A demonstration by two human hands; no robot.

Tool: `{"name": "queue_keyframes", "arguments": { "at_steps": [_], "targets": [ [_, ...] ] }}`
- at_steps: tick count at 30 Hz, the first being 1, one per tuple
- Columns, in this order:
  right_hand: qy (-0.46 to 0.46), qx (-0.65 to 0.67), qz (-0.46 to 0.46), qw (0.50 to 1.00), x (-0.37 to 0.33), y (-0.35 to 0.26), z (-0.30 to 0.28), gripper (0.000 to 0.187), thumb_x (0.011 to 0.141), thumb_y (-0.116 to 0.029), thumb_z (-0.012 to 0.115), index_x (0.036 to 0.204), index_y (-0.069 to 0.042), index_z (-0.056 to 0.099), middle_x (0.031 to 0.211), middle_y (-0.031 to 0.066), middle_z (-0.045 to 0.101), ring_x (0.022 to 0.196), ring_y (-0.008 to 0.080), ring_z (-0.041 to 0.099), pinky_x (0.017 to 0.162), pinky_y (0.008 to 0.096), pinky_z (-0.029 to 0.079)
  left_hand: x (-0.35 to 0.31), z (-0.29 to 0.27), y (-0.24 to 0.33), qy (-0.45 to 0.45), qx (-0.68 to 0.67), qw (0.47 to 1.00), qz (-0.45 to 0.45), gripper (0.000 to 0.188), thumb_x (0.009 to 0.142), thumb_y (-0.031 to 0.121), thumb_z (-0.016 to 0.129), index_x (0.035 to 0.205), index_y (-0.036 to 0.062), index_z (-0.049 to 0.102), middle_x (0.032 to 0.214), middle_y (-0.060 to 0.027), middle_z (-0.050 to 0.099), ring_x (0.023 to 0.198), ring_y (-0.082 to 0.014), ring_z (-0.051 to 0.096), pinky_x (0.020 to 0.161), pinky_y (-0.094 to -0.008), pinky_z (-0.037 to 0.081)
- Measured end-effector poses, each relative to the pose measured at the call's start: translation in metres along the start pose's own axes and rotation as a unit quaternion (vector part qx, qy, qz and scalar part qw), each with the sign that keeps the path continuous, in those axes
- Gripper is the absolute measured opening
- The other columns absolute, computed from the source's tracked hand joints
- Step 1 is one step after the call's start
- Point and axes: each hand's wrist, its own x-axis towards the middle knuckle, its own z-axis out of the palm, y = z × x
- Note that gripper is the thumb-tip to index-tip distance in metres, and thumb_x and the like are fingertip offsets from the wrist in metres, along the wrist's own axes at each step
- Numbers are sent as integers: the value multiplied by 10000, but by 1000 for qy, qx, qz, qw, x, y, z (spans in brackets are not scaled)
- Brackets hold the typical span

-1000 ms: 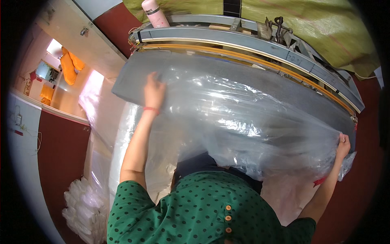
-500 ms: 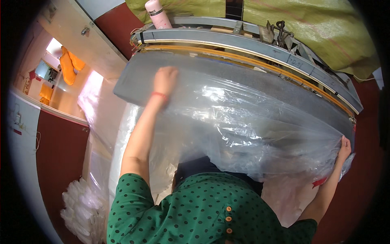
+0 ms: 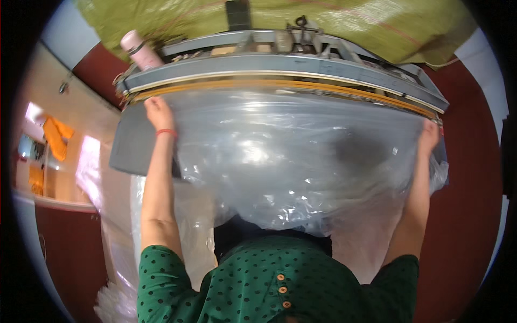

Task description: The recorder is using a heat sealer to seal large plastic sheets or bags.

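A wide sheet of clear plastic film (image 3: 280, 145) is stretched between my two hands across a grey work surface (image 3: 134, 137). My left hand (image 3: 159, 112) is closed on the film's left far corner, close to an orange-yellow strip (image 3: 215, 85). At the other end, my right hand (image 3: 429, 137) grips the right far corner beside the end of that strip. The film's far edge runs along the strip, and its near part hangs in folds against my body. Behind the strip lies a long grey metal bar (image 3: 258, 63).
A pink bottle (image 3: 141, 51) stands tilted at the frame's left end. A metal clamp-like part (image 3: 301, 32) sits behind the bar. Yellow-green woven sheeting (image 3: 350, 19) hangs at the back. Bunched clear plastic (image 3: 116, 301) lies at lower left, beside an open door (image 3: 75, 91).
My left hand has moved left to the film's far corner and closed on it. My right hand has brought its corner up toward the strip, and the film now lies straighter along it.
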Motion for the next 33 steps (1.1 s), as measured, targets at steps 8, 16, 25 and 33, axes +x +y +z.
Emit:
{"name": "queue_keyframes", "arguments": {
  "at_steps": [8, 16, 25, 33],
  "targets": [
    [-9, 151, 141, 978, 5, -34, 65, 179, 788, -179, 601, 713, -42, 513, 621, -34, 474, 553, 53, 405, 518, 192, 350, 27, 39, -46, -52, -62, 993, -90, 185, 780, 188, 546, 733, 21, 481, 602, -40, 517, 551, -118, 476, 544, -261, 414],
    [-8, 199, 220, 955, 12, -23, 53, 86, 748, -118, 568, 773, -48, 526, 666, -25, 492, 583, 58, 433, 536, 190, 366, 41, 46, -64, 139, -51, 977, -151, 206, 766, 110, 432, 594, 8, 478, 580, -43, 512, 529, -135, 476, 491, -291, 419],
    [-128, 144, 105, 976, 0, -59, 16, 146, 764, -163, 602, 797, -26, 567, 719, 2, 540, 634, 85, 483, 593, 208, 388, 45, -27, -34, -342, -172, 835, -395, 496, 879, 447, 331, 878, -16, 509, 709, -118, 577, 511, -195, 551, 484, -271, 449],
    [-42, -246, 115, 961, -76, -15, -151, 270, 771, -269, 587, 802, -2, 609, 803, 127, 601, 764, 244, 560, 701, 324, 431, -15, -51, 37, -453, -276, 810, -251, 155, 826, 156, 512, 842, 19, 581, 777, -33, 587, 643, -96, 521, 591, -216, 422]
  ]
}}
